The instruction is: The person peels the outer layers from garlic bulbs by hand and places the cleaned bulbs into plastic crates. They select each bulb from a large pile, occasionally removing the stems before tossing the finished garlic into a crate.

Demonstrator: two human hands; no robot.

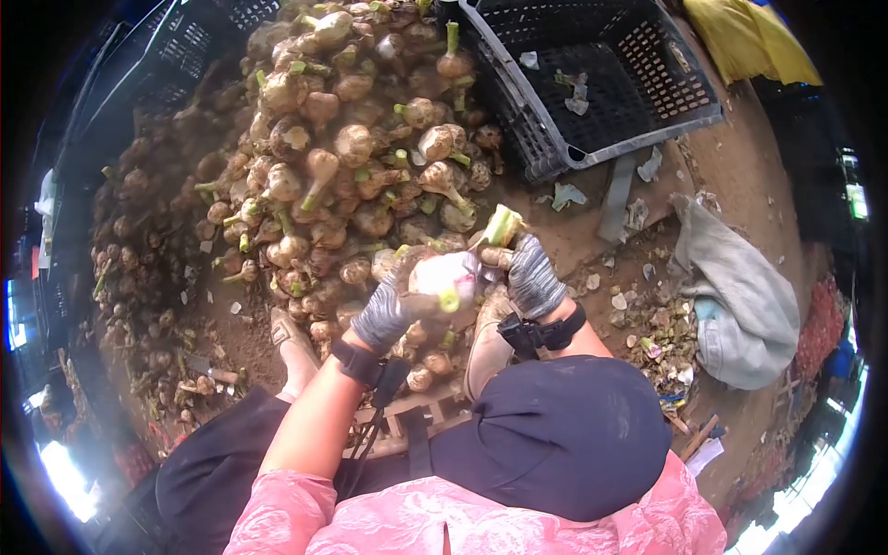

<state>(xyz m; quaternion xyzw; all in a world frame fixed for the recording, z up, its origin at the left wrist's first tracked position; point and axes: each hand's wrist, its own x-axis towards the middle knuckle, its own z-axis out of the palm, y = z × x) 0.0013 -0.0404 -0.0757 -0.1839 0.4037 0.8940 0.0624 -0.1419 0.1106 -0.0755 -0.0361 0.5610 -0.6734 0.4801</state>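
Note:
My left hand (390, 301), in a grey striped glove, is closed around the left side of a pale white and pink bulb (442, 277) with a green cut stem end. My right hand (531, 276), gloved the same way, pinches a green and white stem piece (502, 227) at the bulb's upper right. Whether that piece is joined to the bulb cannot be made out, and any tool between the fingers is hidden. Behind and left of my hands lies a large heap of soil-covered bulbs (353, 144) with short green stems.
A black plastic crate (601, 148) with a few peel scraps stands at the upper right. A grey cloth (740, 296) lies right of my hands, near peelings (661, 324). A knife (213, 370) rests at lower left. Yellow material (754, 42) is at top right.

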